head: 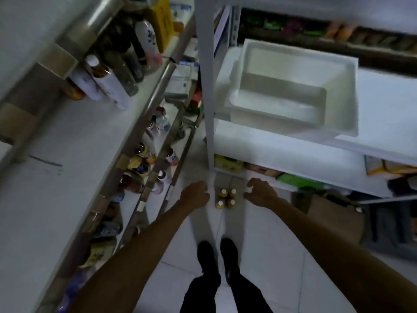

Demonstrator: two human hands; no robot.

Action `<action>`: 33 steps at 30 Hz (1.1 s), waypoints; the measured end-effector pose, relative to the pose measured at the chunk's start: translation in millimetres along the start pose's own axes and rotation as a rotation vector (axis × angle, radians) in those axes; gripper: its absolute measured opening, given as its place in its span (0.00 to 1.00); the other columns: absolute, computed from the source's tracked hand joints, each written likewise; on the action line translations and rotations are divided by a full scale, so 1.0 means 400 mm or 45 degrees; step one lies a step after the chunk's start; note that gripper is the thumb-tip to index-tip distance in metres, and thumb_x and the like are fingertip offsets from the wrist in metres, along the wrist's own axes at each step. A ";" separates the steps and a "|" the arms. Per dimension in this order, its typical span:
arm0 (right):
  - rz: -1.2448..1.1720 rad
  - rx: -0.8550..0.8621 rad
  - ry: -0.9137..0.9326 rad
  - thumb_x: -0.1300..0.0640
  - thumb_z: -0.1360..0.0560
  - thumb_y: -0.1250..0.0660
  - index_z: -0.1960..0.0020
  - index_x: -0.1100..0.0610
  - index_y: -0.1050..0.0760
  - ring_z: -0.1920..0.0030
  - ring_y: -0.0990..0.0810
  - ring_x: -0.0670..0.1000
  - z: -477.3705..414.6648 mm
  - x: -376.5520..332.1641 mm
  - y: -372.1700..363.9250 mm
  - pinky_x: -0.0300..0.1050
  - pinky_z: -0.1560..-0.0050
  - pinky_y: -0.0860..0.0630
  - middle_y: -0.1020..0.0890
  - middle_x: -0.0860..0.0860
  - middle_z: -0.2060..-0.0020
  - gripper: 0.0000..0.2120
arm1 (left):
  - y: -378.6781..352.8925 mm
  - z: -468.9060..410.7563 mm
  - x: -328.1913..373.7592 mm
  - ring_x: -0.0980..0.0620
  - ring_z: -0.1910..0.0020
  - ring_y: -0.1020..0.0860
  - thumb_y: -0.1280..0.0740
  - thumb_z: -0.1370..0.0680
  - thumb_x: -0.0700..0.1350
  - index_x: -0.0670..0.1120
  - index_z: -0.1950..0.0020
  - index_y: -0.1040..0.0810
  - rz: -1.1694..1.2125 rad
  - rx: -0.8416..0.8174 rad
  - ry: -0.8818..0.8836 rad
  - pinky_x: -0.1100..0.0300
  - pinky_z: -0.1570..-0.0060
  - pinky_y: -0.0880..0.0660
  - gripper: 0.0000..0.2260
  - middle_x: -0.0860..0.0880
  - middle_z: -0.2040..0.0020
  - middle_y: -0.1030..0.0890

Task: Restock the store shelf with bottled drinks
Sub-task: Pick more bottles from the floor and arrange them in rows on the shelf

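So we're looking straight down at the floor between two shelving units, and the four little bottles with pale caps and yellowish contents stand in a tight two-by-two cluster on the white tiles, right at the foot of the white shelf post. Both our arms reach down toward them. Our left hand is just left of the cluster, up against the base of the post, its fingers loosely bent and holding nothing. Our right hand is just to the right, fingers spread into a half-curled claw, also empty. Neither hand touches the bottles, which sit between the two. Our black shoes are planted just behind. The metal shelf on the left carries dark and white bottles, with more drinks on the tiers below, and a white plastic tub sits on the white shelf to the right.
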State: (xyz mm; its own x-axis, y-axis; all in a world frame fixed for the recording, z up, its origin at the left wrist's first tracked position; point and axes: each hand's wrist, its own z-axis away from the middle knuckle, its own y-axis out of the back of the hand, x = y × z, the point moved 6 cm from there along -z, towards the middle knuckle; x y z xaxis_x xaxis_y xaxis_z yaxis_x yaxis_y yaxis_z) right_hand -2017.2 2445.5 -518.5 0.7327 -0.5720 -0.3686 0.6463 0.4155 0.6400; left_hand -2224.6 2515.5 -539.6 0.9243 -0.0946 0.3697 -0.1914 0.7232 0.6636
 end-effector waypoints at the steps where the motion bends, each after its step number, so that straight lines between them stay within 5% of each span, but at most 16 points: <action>1: -0.013 -0.034 -0.057 0.51 0.23 0.34 0.32 0.60 0.32 0.32 0.30 0.57 -0.010 0.040 -0.042 0.44 0.38 0.33 0.26 0.58 0.35 0.23 | -0.049 -0.014 -0.021 0.43 0.38 0.26 0.37 0.21 0.46 0.44 0.35 0.27 0.002 -0.061 0.020 0.59 0.46 0.29 0.16 0.42 0.35 0.25; 7: -0.093 -0.179 -0.240 0.52 0.23 0.34 0.32 0.59 0.30 0.35 0.28 0.57 -0.068 0.218 -0.250 0.44 0.40 0.31 0.26 0.57 0.35 0.22 | -0.305 -0.069 -0.133 0.42 0.38 0.25 0.37 0.20 0.46 0.41 0.34 0.28 0.035 -0.308 0.178 0.57 0.44 0.28 0.17 0.41 0.36 0.25; 18: -0.165 -0.320 -0.283 0.53 0.24 0.33 0.32 0.60 0.30 0.36 0.26 0.57 -0.189 0.446 -0.474 0.50 0.36 0.28 0.26 0.57 0.35 0.22 | -0.724 -0.094 -0.244 0.39 0.42 0.23 0.38 0.20 0.43 0.37 0.44 0.22 0.425 -0.255 0.577 0.51 0.41 0.26 0.11 0.38 0.42 0.21; 22: -0.177 -0.359 -0.289 0.54 0.24 0.33 0.33 0.61 0.29 0.37 0.26 0.58 -0.237 0.519 -0.564 0.50 0.37 0.28 0.25 0.58 0.36 0.21 | -0.855 -0.124 -0.257 0.40 0.49 0.20 0.36 0.21 0.46 0.45 0.56 0.24 0.662 -0.230 0.628 0.50 0.47 0.23 0.07 0.39 0.50 0.18; 27: -0.233 -0.348 -0.295 0.53 0.24 0.32 0.35 0.59 0.28 0.40 0.23 0.58 -0.348 0.597 -0.688 0.51 0.39 0.26 0.24 0.58 0.38 0.20 | -0.959 -0.231 -0.306 0.48 0.68 0.24 0.35 0.20 0.50 0.43 0.55 0.24 1.053 -0.163 0.748 0.67 0.73 0.30 0.11 0.42 0.62 0.21; 33: -0.158 -0.369 -0.193 0.52 0.23 0.34 0.35 0.58 0.29 0.37 0.27 0.57 -0.556 0.664 -0.874 0.49 0.37 0.28 0.26 0.56 0.36 0.19 | -1.096 -0.442 -0.435 0.51 0.69 0.23 0.34 0.20 0.49 0.42 0.48 0.22 1.119 -0.082 0.671 0.64 0.69 0.28 0.10 0.45 0.62 0.20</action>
State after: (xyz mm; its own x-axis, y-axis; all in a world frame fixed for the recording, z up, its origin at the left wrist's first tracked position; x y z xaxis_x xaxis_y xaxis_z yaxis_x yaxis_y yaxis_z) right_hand -2001.2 2305.8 -990.2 0.6190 -0.7201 -0.3135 0.7780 0.5075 0.3704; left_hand -2243.2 2335.8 -1009.8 0.4965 0.7876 0.3650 -0.8669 0.4286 0.2544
